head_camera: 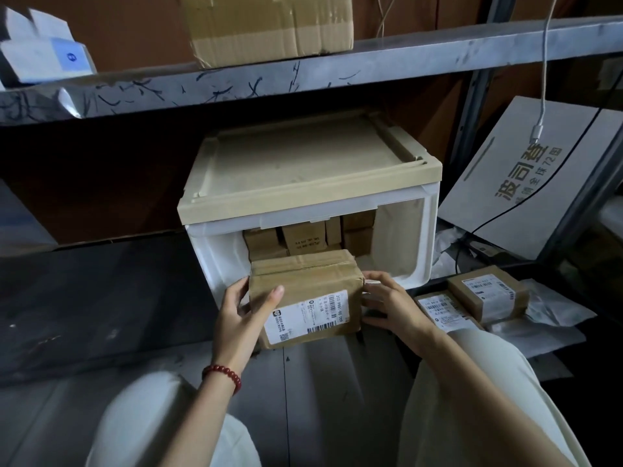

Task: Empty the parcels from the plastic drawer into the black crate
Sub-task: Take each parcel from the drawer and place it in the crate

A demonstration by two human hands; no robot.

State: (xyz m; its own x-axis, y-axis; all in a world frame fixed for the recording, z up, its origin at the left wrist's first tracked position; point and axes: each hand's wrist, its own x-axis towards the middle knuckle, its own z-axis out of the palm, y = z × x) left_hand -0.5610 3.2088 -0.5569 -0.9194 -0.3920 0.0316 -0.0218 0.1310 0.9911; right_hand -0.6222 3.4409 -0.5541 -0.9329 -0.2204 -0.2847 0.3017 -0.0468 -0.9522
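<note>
The plastic drawer (418,251) is sitting under a metal shelf (303,72), its front standing open toward the person. Deep inside it, small brown parcels (303,235) are standing packed against the back wall, and the front part of its floor is showing bare white.

Just in front of the drawer's opening, a larger brown parcel (303,288) with a white label is being held between both hands. The left hand (239,311) is grasping its left end, thumb lying across the labelled face. The right hand (391,305) is gripping its right end with curled fingers. The parcel's far edge is lying by the drawer's lower lip; whether they are touching is unclear.

Right of the drawer, two labelled parcels (485,291) are lying on grey plastic bags (546,308), and a white printed board (526,183) is leaning there. Left of the drawer, a dark flat surface (101,298) is stretching away.
</note>
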